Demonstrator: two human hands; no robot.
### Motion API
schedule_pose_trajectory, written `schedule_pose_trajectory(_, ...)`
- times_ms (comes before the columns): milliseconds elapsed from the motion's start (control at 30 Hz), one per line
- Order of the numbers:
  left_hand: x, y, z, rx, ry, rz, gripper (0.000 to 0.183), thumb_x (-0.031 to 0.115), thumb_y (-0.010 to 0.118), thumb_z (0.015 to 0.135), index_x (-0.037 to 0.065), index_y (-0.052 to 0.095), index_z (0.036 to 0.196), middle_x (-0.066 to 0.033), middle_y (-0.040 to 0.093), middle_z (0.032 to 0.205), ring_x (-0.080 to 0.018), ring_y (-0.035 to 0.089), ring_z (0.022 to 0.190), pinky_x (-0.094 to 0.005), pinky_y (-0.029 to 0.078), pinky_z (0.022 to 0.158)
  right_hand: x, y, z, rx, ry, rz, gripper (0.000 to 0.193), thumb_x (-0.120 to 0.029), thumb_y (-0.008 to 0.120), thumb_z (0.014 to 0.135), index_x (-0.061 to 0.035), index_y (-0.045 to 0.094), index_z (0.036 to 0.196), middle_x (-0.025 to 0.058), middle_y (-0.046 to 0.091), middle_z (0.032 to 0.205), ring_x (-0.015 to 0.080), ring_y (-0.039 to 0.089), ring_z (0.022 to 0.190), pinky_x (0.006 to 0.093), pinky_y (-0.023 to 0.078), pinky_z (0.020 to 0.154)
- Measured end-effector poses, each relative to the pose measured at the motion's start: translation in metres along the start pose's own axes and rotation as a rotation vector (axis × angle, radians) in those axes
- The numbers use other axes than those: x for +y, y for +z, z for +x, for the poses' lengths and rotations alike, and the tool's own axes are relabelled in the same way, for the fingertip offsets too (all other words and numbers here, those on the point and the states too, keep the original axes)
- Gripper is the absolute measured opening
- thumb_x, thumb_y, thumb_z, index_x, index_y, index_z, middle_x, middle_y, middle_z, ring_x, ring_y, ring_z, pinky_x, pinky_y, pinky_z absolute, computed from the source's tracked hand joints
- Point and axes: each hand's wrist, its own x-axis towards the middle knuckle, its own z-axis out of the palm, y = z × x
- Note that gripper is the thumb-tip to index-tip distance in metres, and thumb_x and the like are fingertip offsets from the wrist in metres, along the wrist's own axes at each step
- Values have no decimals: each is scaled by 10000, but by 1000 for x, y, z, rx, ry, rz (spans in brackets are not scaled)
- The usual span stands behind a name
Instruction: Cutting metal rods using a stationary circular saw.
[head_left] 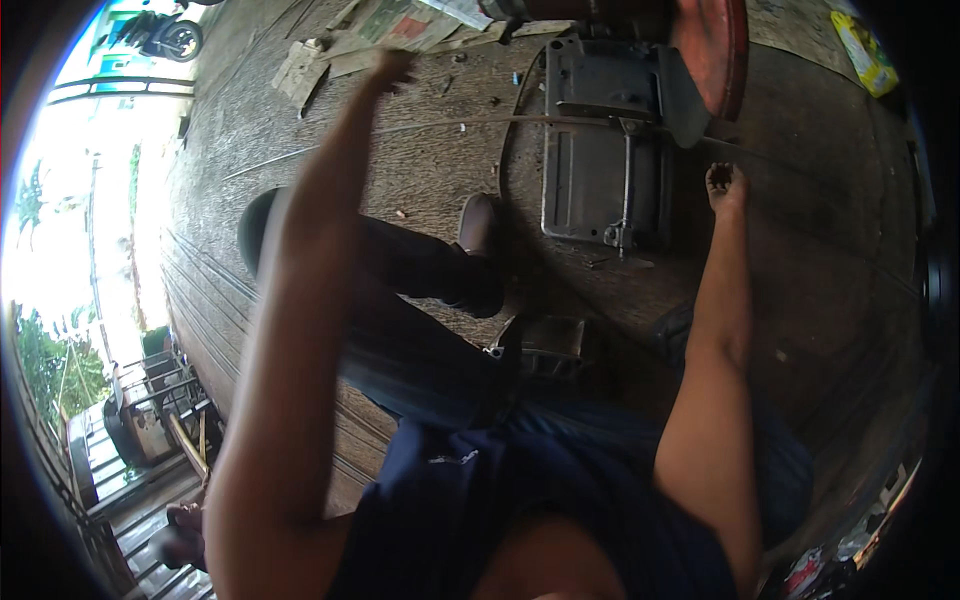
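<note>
Left hand (395, 70): far left, blurred; grip cannot be told. Right hand (728, 188): half-open, fingers curled, apparently empty. Cut-off machine (600, 85): far, between hands; thin rod (540, 119) across it. Hazard: bumping the rod's overhanging left length could shift it.

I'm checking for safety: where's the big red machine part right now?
In the head view, the red machine part is at the top, right of centre, just right of the dark metal base's upper end and beyond the right hand.
</note>
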Motion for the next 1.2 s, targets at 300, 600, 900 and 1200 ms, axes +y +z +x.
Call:
schedule_pose_trajectory(300, -85, 127, -74, 216, -359, -972, 385, 175, 520, 914, -48, 488, 1227, -172, 597, 1158, -294, 639, 980, -378, 548, 793, 31, 42, 29, -128, -27, -223, 354, -299, 560, 907, -36, 552, 1145, 97, 490, 1259, 250, 500, 1106, 383, 458, 967)
schedule_pose_trajectory(600, -126, 105, -77, 352, -330, -1012, 421, 148, 448, 933, -49, 392, 1301, -185, 528, 1255, -315, 599, 1062, -399, 541, 839, 50, 72, 46, -39, -208, -294, 358, -126, 649, 826, -99, 534, 1164, 81, 557, 1144, 221, 544, 1065, 413, 539, 827)
schedule_pose_trajectory(900, -118, 129, -79, 356, -382, -1048, 405, 129, 411, 938, -58, 393, 1297, -205, 543, 1228, -312, 614, 1034, -374, 554, 819, -105, -27, 127, -65, -296, -266, 326, -176, 577, 866, -34, 537, 1157, 131, 508, 1236, 263, 535, 1081, 384, 478, 911)
schedule_pose_trajectory(1200, -133, 138, -71, 345, -425, -1007, 426, 147, 412, 937, -53, 380, 1312, -198, 514, 1281, -297, 604, 1063, -360, 549, 823, -12, 28, 22, -150, -152, -361, 264, -202, 477, 931, -39, 522, 1133, 108, 517, 1187, 257, 522, 1053, 410, 469, 931)
